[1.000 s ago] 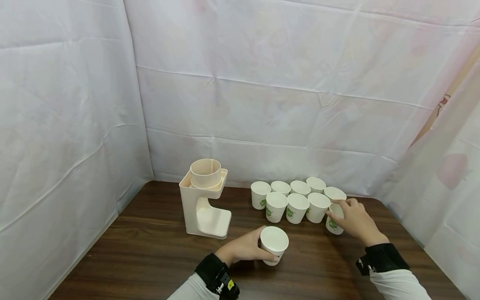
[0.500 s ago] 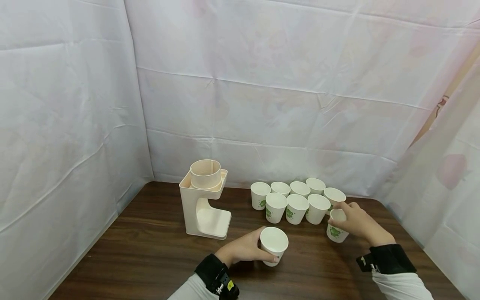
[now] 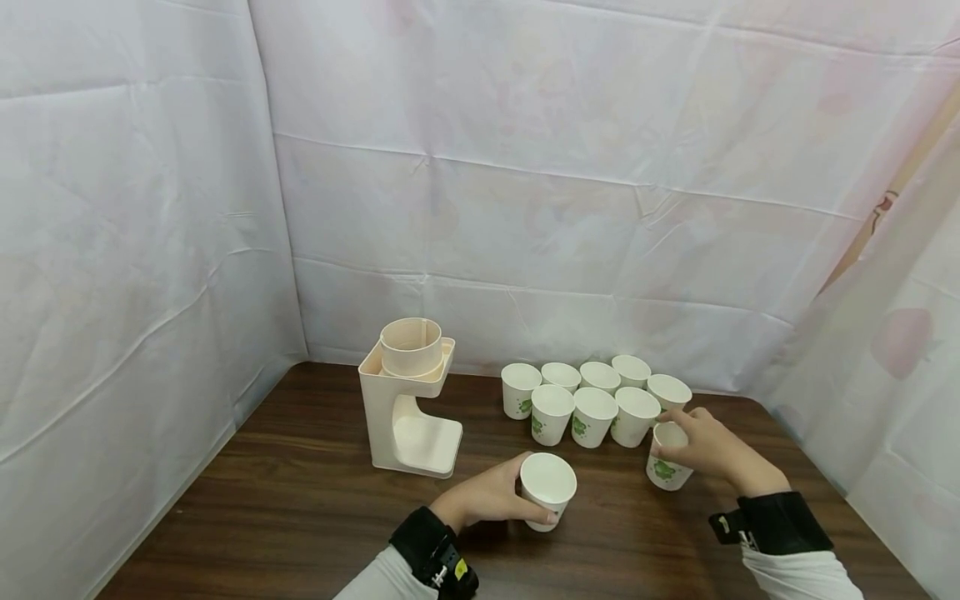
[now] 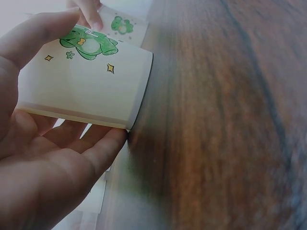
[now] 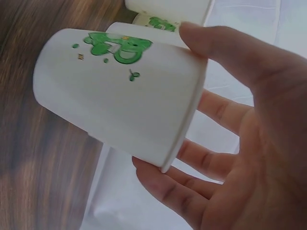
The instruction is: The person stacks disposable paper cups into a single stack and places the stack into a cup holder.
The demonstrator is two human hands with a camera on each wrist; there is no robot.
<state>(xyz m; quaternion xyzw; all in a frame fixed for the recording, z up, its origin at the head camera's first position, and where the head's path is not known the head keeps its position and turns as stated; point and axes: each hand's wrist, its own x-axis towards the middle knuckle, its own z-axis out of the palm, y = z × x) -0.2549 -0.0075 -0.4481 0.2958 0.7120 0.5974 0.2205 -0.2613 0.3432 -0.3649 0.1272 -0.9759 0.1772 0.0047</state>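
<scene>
My left hand (image 3: pixel 491 497) curls round a white paper cup (image 3: pixel 548 492) near the front of the table. In the left wrist view that paper cup (image 4: pixel 91 81) shows a green cartoon animal, the thumb on one side and fingers on the other. Further right, my right hand (image 3: pixel 708 446) holds a second paper cup (image 3: pixel 667 467) near its rim, at the right end of the cup group. The right wrist view shows this second cup (image 5: pixel 120 105) with a green print, thumb and fingers on opposite sides close to the rim.
Several white paper cups (image 3: pixel 595 419) stand upright in two rows toward the back of the brown table (image 3: pixel 300 500). Left of them is a cream stand (image 3: pixel 386 417) with a round cup-like holder (image 3: pixel 411 348) on top. White curtains (image 3: pixel 480 167) enclose the table.
My right hand has drawn its paper cup toward the front, away from the cup behind it, then slightly left. The left hand and its cup have stayed in place.
</scene>
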